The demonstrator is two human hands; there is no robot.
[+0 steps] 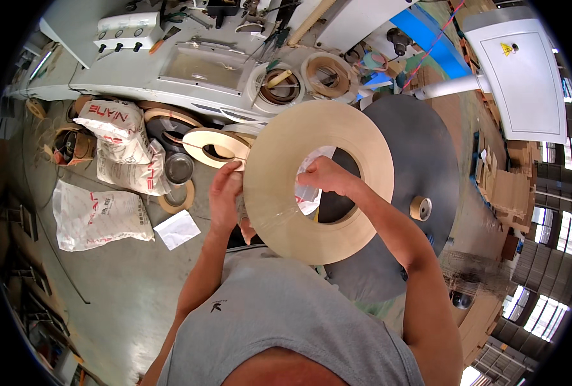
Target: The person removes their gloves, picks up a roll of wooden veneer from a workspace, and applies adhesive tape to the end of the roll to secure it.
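A large, flat beige roll of edge banding (pixel 273 141) stands tilted in front of my chest. My left hand (pixel 223 199) grips its left outer rim, with part of the fingers hidden at the edge. Over the roll's central hole, my right hand (pixel 327 175) is closed in a pinch at the inner left edge. Whitish, see-through plastic film (pixel 308 201) with red marks shows just under those fingers. Shiny creases run from there across the roll's lower left face. Behind the roll lies a dark round table (pixel 427 154).
A small tape roll (pixel 420 208) sits on the round table. White sacks (pixel 102 215), a paper sheet (pixel 177 229) and banding rolls (pixel 212 147) lie on the floor at left. Ahead is a machine bench (pixel 138 83) with tools and more rolls. A grey cabinet (pixel 524 77) hangs at far right.
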